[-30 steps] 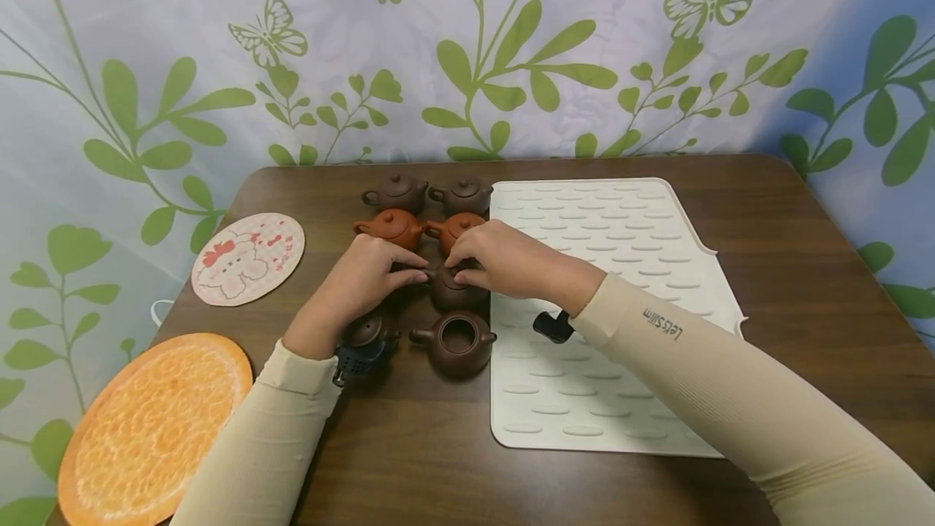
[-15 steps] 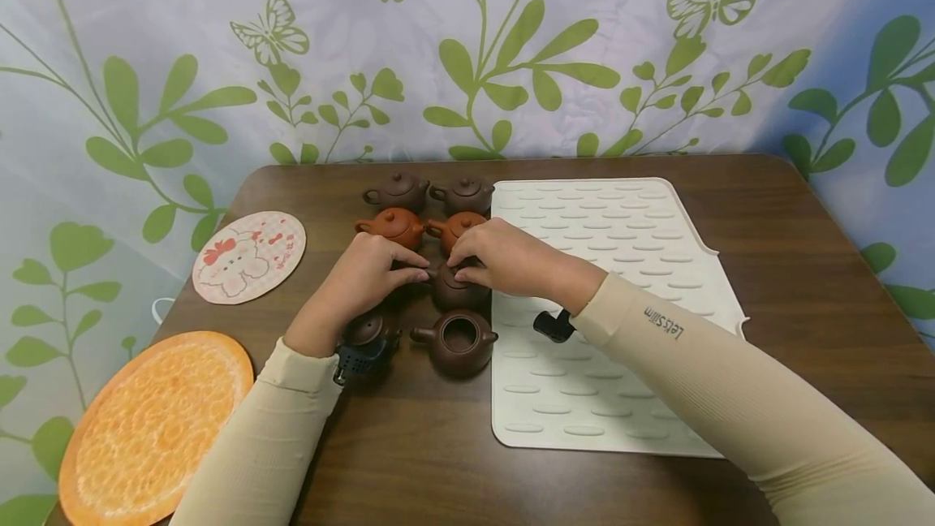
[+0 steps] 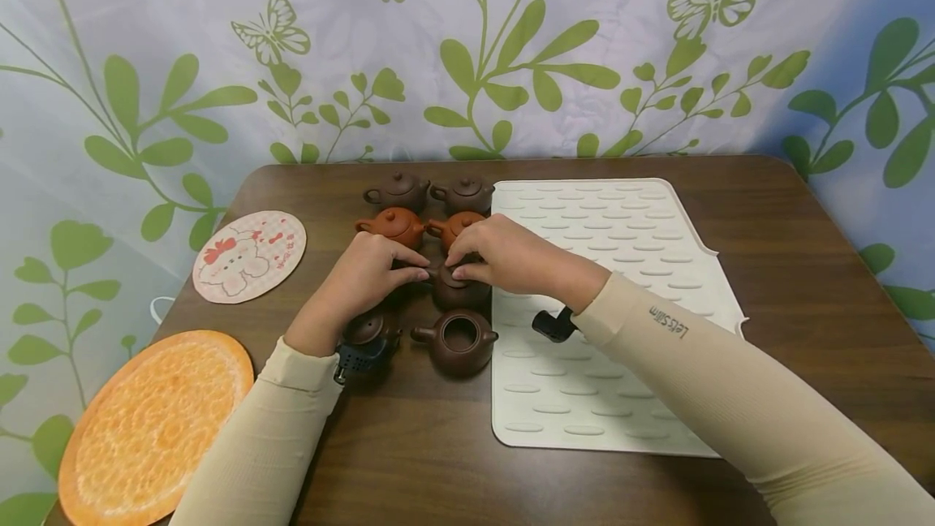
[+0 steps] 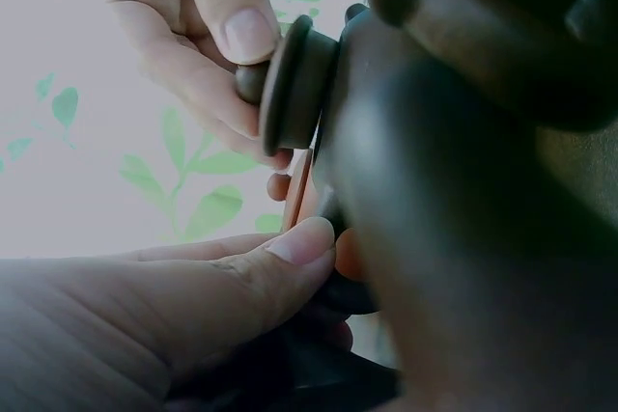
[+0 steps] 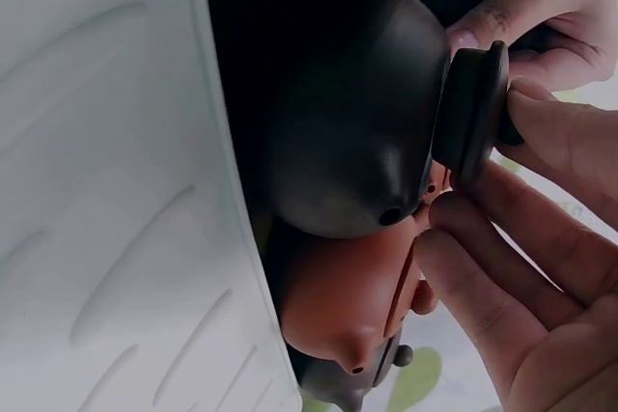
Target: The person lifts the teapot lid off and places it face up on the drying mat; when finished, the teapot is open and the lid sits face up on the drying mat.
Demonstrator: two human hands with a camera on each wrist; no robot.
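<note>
Right hand (image 3: 504, 254) higher, lid (image 4: 299, 94) in grip

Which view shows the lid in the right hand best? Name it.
The left wrist view: the lid appears in brighter profile, its stepped edge distinct. The right wrist view also shows it edge-on, but darker; in the head view, the right hand largely hides it.

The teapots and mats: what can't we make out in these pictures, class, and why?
Head: inside of the gripped teapot; right hand and lid hide it.
Head: part of the front left teapot; dark wrist device covers it.
Head: lettering on the pink mat; too small.
Left wrist: nearest teapot; blurred, cut off by right edge.
</note>
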